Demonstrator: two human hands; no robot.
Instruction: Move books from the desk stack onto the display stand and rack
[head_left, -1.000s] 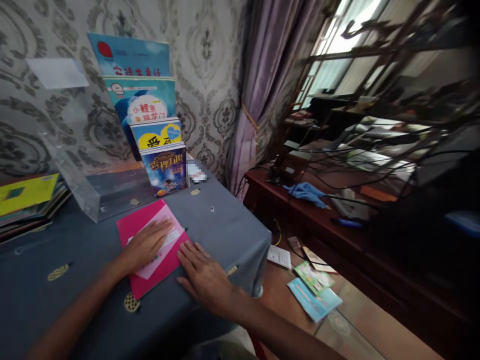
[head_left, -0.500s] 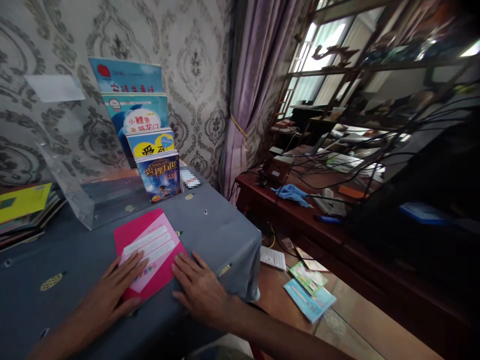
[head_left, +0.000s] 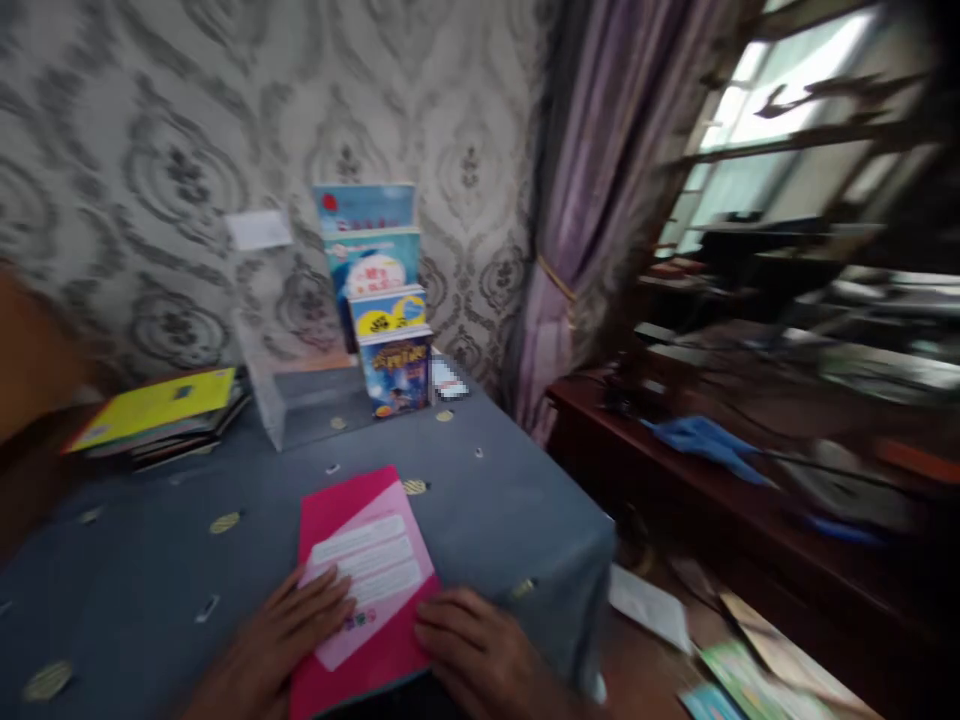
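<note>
A pink book (head_left: pixel 375 495) with a pale diagonal panel and white text boxes lies on the blue-grey tablecloth (head_left: pixel 517 500), close to the table's near edge. My left hand (head_left: pixel 292 635) rests on its lower left part, fingers stretched flat over the cover. At the lower right edge, my right hand (head_left: pixel 484 650) has its fingers bent and pressed together against the book; its thumb is hidden. Beyond it, several books stand in a tiered row, with a dark blue book (head_left: pixel 397 372) in front.
A clear acrylic stand (head_left: pixel 268 405) is left of the standing books. Farther left lies a pile topped by a yellow book (head_left: pixel 176 405). On the right are a dark red cabinet (head_left: pixel 592 415) with a blue cloth (head_left: pixel 701 445), and booklets (head_left: pixel 739 675) on the floor.
The view has turned left. The pink book has come toward me, widening its gap from the standing books. My right fingers have bent in at its edge.
</note>
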